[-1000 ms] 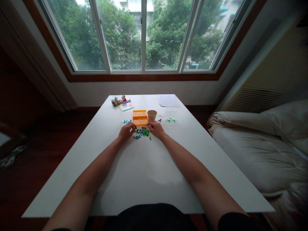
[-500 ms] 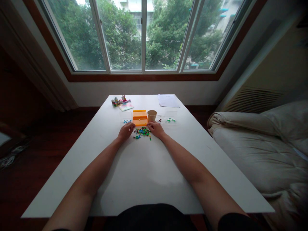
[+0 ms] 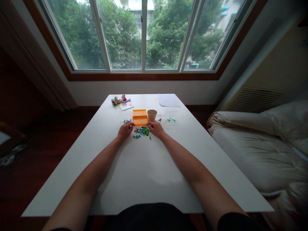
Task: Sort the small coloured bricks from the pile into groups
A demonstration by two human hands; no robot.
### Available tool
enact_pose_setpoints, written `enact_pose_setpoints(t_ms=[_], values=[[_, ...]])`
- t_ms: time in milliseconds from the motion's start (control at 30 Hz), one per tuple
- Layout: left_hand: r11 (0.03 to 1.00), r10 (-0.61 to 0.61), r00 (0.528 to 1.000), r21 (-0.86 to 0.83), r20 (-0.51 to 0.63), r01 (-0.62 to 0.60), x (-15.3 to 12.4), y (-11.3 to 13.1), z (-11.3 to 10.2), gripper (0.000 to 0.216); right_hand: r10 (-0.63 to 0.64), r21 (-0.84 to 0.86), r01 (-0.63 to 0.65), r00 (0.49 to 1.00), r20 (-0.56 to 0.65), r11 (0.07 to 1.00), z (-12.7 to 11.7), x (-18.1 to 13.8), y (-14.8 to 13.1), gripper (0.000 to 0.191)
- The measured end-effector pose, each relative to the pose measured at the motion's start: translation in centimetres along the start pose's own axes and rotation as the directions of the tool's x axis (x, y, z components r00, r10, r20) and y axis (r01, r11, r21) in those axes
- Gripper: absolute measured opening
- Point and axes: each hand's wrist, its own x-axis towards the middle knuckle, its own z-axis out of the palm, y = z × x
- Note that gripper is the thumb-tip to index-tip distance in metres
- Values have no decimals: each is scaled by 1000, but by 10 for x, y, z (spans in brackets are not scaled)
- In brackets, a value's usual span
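An open orange plastic box [image 3: 140, 117] lies on the white table, with a small pale piece inside it. My left hand [image 3: 125, 129] has its curled fingers at the box's front left corner. At the front right corner, the bent fingers of my right hand [image 3: 156, 128] touch the box. Just in front of the box, between both hands, is a loose pile of small coloured beads or bricks [image 3: 142, 131], mostly green, blue and dark red. A brown paper cup [image 3: 152, 115] stands against the box's right side. The fingertips are small and partly hidden.
Clear trays hold blue pieces [image 3: 127, 121] on the left and green pieces [image 3: 171, 120] on the right. Some dark red pieces [image 3: 159, 120] lie near the cup. Small toy figures [image 3: 119, 100] and white paper sheets [image 3: 168, 100] occupy the table's far end.
My left hand has shifted very slightly forward, its fingers closer to the box's corner. My right hand, the box, the cup and the pile look unmoved.
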Motion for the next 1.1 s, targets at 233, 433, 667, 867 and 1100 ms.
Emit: enact_pose_setpoints(t_ms=[233, 433, 667, 867, 1100], values=[[999, -45, 999, -19, 16, 45, 1, -6, 2, 25, -1, 7, 1, 1000, 1, 1000, 1, 0, 2, 17], [998, -60, 998, -20, 32, 60, 1, -4, 1, 26, -22, 18, 22, 1000, -6, 1000, 5, 1, 7, 18], [996, -85, 995, -7, 52, 85, 1, -2, -1, 28, -5, 4, 5, 1000, 9, 1000, 1, 1, 3, 18], [996, -84, 995, -2, 57, 84, 1, -5, 1, 29, -4, 15, 4, 1000, -3, 1000, 2, 1, 4, 18], [995, -94, 993, 26, 69, 93, 1, -11, 5, 28, 5, 9, -6, 1000, 9, 1000, 1, 1, 1, 18]])
